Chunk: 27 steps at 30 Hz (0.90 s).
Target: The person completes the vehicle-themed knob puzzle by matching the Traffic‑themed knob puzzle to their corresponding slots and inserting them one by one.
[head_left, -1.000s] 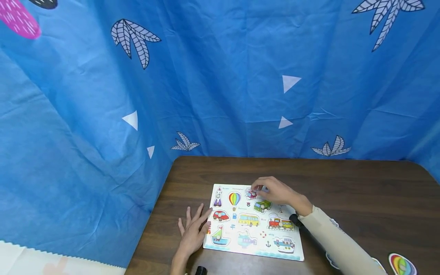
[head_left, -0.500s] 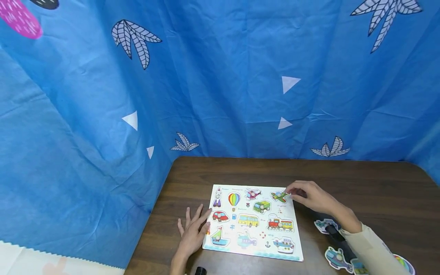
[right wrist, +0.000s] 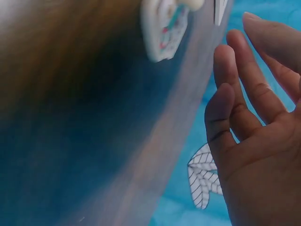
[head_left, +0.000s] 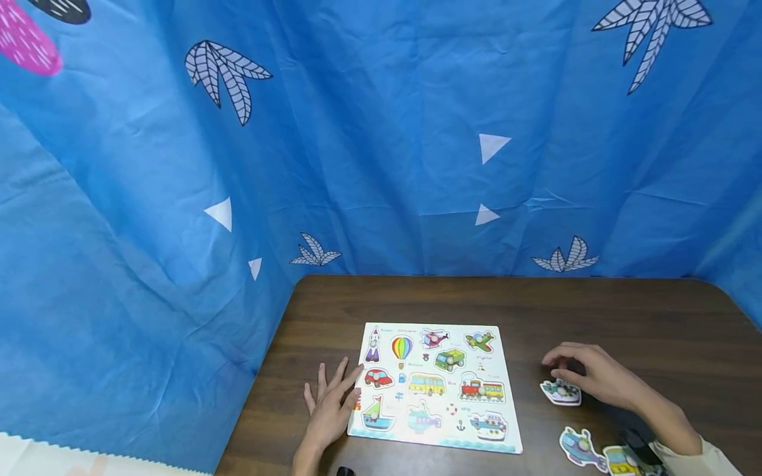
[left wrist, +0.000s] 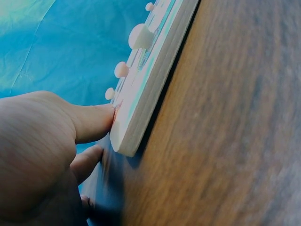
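A white vehicle puzzle board (head_left: 405, 433) lies on the table, with pictures such as a red car (head_left: 378, 378), a train (head_left: 482, 389) and a green plane (head_left: 479, 341). My left hand (head_left: 329, 410) rests at the board's left edge with fingers spread. Its thumb (left wrist: 94, 121) touches the board's corner in the left wrist view. Off the board to the right, my right hand (head_left: 595, 375) hovers just over a ship puzzle piece (head_left: 561, 394). Nothing is between its bent, relaxed fingers; in the right wrist view they stand apart from a knobbed piece (right wrist: 167, 30).
A submarine piece (head_left: 579, 448) and a yellow bus piece (head_left: 620, 461) lie at the lower right, the latter partly beside a black wrist strap (head_left: 639, 446). Round knobs (left wrist: 141, 36) stick up from the board. A blue curtain (head_left: 381, 165) hangs behind the brown table (head_left: 619, 311).
My right hand has gone from the helicopter to the green plane at the board's upper right, then off rightward to the ship piece. The left hand stays at the board's edge.
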Motion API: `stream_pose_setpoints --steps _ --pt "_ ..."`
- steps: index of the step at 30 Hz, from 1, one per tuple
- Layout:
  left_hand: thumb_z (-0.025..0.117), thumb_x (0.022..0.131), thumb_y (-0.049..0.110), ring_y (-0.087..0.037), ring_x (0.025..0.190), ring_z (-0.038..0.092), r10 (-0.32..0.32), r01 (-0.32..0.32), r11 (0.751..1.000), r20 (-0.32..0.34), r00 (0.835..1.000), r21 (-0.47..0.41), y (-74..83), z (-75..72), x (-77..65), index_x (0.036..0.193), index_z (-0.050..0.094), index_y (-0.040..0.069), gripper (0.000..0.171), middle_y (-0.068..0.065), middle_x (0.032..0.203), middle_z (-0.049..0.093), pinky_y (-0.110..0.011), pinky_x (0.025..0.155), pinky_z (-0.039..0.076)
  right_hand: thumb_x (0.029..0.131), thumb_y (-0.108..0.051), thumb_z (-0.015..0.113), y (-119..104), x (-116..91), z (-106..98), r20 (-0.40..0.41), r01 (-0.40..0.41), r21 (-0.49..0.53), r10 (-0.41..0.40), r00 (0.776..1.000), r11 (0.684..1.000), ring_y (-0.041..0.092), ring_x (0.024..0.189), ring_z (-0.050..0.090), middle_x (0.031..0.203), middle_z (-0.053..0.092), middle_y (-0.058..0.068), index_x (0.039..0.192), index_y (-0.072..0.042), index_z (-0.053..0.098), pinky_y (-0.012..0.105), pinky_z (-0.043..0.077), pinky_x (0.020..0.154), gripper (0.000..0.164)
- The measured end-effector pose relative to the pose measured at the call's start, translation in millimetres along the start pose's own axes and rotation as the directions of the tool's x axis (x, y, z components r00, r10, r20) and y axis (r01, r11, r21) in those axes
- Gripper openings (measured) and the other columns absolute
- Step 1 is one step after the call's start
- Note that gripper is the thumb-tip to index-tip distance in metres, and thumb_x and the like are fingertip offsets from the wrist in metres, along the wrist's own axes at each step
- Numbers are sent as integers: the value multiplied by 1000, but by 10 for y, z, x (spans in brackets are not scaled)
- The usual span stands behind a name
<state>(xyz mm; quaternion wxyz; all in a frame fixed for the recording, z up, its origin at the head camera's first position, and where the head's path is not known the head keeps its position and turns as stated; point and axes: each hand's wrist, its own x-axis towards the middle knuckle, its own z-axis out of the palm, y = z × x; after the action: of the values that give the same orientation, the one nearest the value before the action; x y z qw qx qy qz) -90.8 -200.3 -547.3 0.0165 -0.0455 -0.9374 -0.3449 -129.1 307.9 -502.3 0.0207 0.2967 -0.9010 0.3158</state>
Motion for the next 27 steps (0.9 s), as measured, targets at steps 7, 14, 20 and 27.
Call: stream_pose_setpoints --steps 7,14,20,27 --pt "54 102 36 -59 148 1 -2 2 1000 9 1000 -1 -21 8 11 142 58 26 42 -15 160 37 -79 105 -11 89 -3 72 64 -217 29 56 -14 81 10 998 997 -4 75 54 92 66 -9 106 -14 70 20 42 55 20" --pt "54 102 36 -59 148 0 3 -3 1000 14 1000 -7 -15 -6 5 142 59 24 42 -15 160 37 -79 105 -12 90 -4 72 60 -285 110 56 -8 113 2 998 994 -3 74 52 90 62 -12 105 -14 70 19 42 57 18" --pt "54 103 37 -58 149 -1 -6 6 1000 20 1000 -4 -17 -6 -2 142 59 24 42 -15 160 36 -78 105 -12 89 -8 75 52 -291 131 50 -8 82 4 999 997 -5 74 51 88 61 -13 103 -15 71 19 43 58 16" --pt "55 102 36 -58 148 1 1 -1 1000 11 1000 -3 -11 -13 18 142 59 25 41 -15 160 38 -79 105 -11 88 -9 76 30 -274 113 66 -7 73 2 998 997 -6 73 49 88 61 -15 101 -16 72 18 42 57 15"
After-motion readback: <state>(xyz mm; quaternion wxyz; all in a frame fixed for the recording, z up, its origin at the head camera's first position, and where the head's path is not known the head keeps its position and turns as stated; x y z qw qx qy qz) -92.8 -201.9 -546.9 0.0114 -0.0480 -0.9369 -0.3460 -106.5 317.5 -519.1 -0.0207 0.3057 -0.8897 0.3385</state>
